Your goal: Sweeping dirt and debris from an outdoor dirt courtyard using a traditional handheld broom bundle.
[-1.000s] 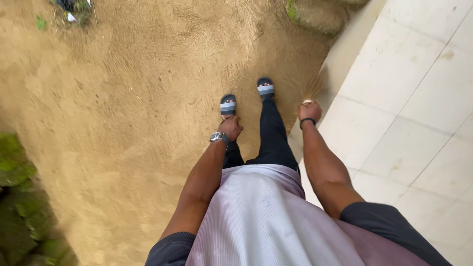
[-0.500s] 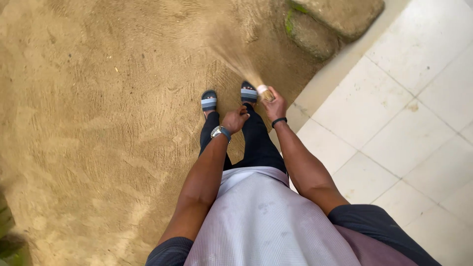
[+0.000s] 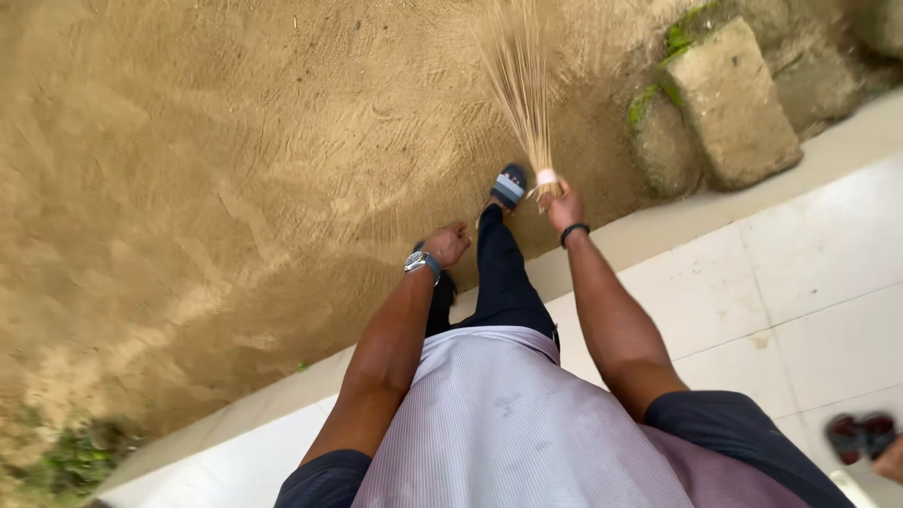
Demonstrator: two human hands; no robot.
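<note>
My right hand [image 3: 562, 202] grips the bound end of a straw hand broom [image 3: 523, 85]. Its bristles fan out ahead over the sandy ground [image 3: 216, 169]. A dark band circles that wrist. My left hand [image 3: 447, 243] hangs loosely curled with nothing in it, a wristwatch [image 3: 420, 262] on its wrist. It hovers above my left leg. My foot in a striped slide sandal [image 3: 509, 185] stands on the sand beside the broom's binding.
A pale tiled floor [image 3: 781, 292] with a raised edge runs from the right to the bottom left. Mossy stone blocks [image 3: 724, 103] sit at the upper right. Some green plants [image 3: 80, 456] grow at the bottom left. Dark footwear [image 3: 861, 435] lies at the bottom right.
The broom has swung from pointing up-left to pointing nearly straight ahead. The view has turned, so the tiled edge now crosses below me. My left hand stayed by my leg.
</note>
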